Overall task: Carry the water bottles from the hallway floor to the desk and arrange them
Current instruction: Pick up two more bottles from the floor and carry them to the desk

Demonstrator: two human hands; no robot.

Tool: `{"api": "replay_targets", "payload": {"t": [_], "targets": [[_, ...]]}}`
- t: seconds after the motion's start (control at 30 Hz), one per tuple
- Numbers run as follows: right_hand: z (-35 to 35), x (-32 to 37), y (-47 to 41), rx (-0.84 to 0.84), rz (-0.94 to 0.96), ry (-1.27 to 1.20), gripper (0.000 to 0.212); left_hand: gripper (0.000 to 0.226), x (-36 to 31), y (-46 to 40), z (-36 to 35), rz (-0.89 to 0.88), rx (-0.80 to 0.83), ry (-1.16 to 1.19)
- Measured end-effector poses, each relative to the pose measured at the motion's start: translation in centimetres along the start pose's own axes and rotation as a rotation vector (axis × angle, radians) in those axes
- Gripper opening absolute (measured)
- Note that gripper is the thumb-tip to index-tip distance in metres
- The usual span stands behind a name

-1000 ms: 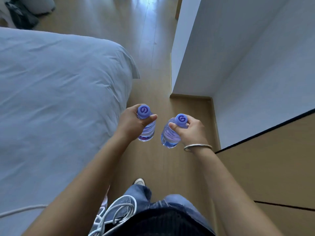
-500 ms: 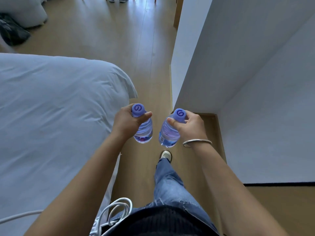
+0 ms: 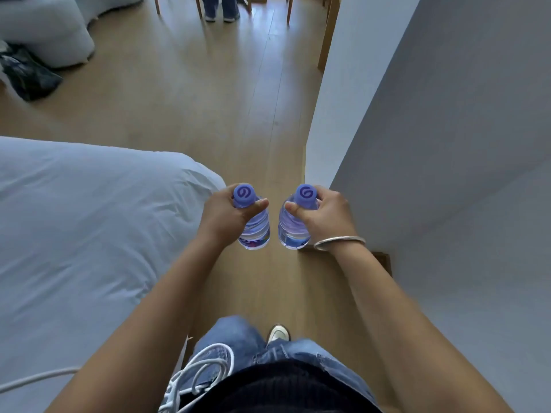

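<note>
Above wooden floor [image 3: 208, 114], left hand [image 3: 226, 214] fingers curled round neck of left bottle [image 3: 255, 231]; right hand [image 3: 325, 214] fingers wrapped round neck of right bottle [image 3: 290, 234]. Bottles upright, near, apart. Bed [image 3: 89, 234] left of fingers.

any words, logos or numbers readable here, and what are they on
No readable words or numbers.
Left bottle cap: a darker purple swirl mark, a logo, not a clear letter.
Right bottle cap: the same swirl mark.
Left bottle label, low on the bottle the left hand holds: coloured print, too blurred to read.
Right bottle label, below the right hand: likewise blurred.
</note>
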State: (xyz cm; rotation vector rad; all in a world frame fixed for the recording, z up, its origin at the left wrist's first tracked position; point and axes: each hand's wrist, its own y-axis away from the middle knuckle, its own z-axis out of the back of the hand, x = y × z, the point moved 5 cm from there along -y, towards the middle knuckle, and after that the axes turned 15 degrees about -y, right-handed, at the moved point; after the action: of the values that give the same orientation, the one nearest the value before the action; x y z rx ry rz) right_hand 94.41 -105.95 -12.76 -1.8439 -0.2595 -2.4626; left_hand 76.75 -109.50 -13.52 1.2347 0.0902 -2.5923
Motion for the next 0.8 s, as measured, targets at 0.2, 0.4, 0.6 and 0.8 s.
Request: {"api": "replay_targets", "payload": {"t": [0.2, 0.4, 0.6, 0.8], "targets": [[-0.7, 0.2, -8.0, -0.033, -0.005, 0.031, 0.031, 0.014, 0.0, -8.2, 0.1, -0.012, -0.026, -0.001], [-2.9, 1.0, -18.8, -0.051, -0.023, 0.058, 0.027, 0.016, 1.1, -20.2, 0.7, -0.019, 0.034, 0.005], [-6.3, 4.6, -29.7, -0.09, 0.013, 0.049, 0.028, 0.018, 0.7, -33.4, 4.0, -0.077, 0.107, -0.005], [-8.5, 7.5, -38.2, -0.102, 0.035, 0.04, 0.028, 0.021, 0.8, -42.7, 5.9, -0.089, 0.116, -0.021]]}}
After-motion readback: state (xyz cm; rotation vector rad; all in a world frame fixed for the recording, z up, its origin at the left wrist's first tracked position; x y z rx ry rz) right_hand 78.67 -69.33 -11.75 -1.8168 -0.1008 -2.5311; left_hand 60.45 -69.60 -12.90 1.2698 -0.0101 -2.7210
